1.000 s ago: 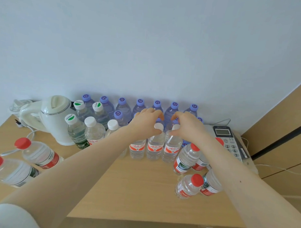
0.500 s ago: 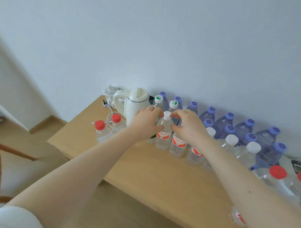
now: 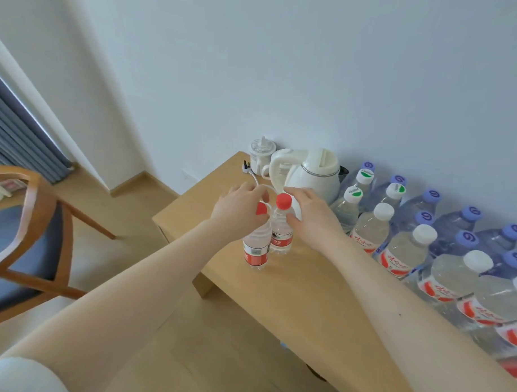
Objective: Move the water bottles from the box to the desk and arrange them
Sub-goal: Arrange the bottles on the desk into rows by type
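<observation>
Pale wood of the desk [image 3: 306, 300] is carrying everything. Near its left end two red-capped bottles are standing upright and touching, just in front of the kettle [image 3: 313, 177]. The left hand [image 3: 236, 208] is curling its fingers round the neck of the left bottle [image 3: 257, 248], and the right hand [image 3: 312, 215] is closing thumb and fingers round the neck of the right bottle [image 3: 280, 237], probably to shift both together. A white cord [image 3: 259, 185] is looping close by the caps and might snag. White-capped bottles [image 3: 367, 229] and purple-capped bottles [image 3: 443, 228] are lining the wall in rows, seemingly sorted by cap.
</observation>
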### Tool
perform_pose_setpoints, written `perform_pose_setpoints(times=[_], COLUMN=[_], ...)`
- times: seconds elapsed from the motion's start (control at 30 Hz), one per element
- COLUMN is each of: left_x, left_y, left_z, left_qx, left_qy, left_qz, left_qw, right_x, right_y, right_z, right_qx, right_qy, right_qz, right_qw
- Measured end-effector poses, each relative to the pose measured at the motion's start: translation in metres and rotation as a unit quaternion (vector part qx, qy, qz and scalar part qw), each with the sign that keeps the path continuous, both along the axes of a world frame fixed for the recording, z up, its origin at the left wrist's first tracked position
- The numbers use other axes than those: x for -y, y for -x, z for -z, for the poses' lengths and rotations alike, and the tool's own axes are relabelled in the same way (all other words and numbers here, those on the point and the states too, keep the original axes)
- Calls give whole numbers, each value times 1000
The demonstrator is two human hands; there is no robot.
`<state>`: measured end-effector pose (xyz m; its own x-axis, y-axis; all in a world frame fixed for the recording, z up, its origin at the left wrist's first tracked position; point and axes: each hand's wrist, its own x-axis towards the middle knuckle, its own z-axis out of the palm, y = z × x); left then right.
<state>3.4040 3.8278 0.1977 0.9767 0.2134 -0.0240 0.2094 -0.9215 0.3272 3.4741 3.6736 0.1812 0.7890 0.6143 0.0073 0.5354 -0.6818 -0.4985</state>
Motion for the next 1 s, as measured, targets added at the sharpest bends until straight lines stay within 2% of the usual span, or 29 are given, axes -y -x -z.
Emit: perform_pose_setpoints(times=[0.13, 0.27, 0.57, 0.73, 1.0], left_x=[-7, -9, -6, 21, 103], left_y=[-3, -4, 0, -6, -23], left_z=[4, 9, 8, -2, -18], left_qx=[-24, -43, -27, -6, -33], left_qy=[41, 15, 29, 48, 75], left_qz=[30, 79, 58, 87, 168], left_qw=[998, 996, 998, 995, 982], right_x=[-14, -20, -6, 26, 115], right_y=[-5, -7, -3, 2, 20], right_z=[10, 15, 16, 2, -32], right_qx=[-5, -6, -17, -35, -51], right_qy=[42, 87, 22, 18, 23], right_qz=[-11, -24, 30, 61, 135], right_qw=[999, 996, 999, 997, 989])
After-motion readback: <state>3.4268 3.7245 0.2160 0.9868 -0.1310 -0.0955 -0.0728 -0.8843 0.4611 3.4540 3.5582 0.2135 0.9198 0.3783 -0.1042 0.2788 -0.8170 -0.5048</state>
